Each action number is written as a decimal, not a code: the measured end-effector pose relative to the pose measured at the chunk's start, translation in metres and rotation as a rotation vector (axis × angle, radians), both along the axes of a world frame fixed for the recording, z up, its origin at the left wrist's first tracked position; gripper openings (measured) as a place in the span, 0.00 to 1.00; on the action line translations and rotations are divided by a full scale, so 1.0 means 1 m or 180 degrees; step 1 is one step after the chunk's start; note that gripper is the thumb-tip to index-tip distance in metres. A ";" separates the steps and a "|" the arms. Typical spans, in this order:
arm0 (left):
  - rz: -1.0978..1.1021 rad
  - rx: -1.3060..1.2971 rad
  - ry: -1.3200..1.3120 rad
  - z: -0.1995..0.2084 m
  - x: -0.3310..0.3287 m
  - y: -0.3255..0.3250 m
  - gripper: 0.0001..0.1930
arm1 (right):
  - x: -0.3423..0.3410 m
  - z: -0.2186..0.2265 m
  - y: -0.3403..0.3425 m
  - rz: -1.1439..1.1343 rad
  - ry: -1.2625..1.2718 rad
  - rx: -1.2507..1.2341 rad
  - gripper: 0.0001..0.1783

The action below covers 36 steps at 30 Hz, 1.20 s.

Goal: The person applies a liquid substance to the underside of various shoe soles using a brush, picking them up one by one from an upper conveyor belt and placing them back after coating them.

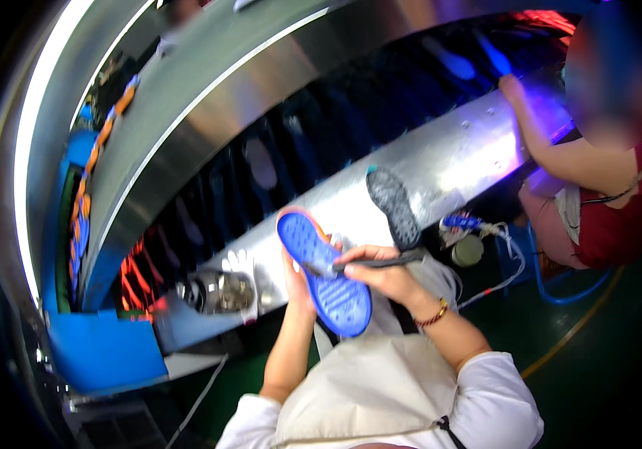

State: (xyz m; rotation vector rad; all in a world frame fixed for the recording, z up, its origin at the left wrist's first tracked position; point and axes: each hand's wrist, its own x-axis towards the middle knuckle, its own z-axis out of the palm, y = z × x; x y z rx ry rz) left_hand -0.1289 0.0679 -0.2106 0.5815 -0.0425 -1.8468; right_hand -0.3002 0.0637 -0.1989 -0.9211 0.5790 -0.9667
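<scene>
A blue shoe sole [340, 299] with an orange rim along its far edge is tilted up in front of me. My left hand [296, 280] grips it from the left side, with the fingers partly hidden behind it. My right hand [384, 275] is closed round a dark-handled brush [392, 262]. The brush's pale tip touches the middle of the sole. Beyond my right hand, a grey speckled sole [393, 206] lies on the metal ledge [328, 198].
Left on the ledge are a shiny metal pot [220, 290] and a white glove [240, 263]. Behind runs a dark, red-lit conveyor carrying soles [261, 163]. At right a seated co-worker [605, 202] reaches toward it. A white cable [512, 262] and round container [468, 251] are nearby.
</scene>
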 end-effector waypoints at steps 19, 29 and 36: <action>0.0582 -0.0779 -0.0702 0.030 0.014 -0.015 0.44 | 0.014 0.052 -0.005 -0.0361 0.1633 -0.3557 0.09; 0.0638 -0.1143 -0.0363 0.054 0.015 -0.007 0.45 | 0.002 0.082 -0.016 0.0267 0.1414 -0.1695 0.08; 0.0813 -0.1285 -0.0486 0.076 0.022 -0.003 0.44 | -0.020 0.091 -0.009 0.0883 0.0791 -0.1510 0.11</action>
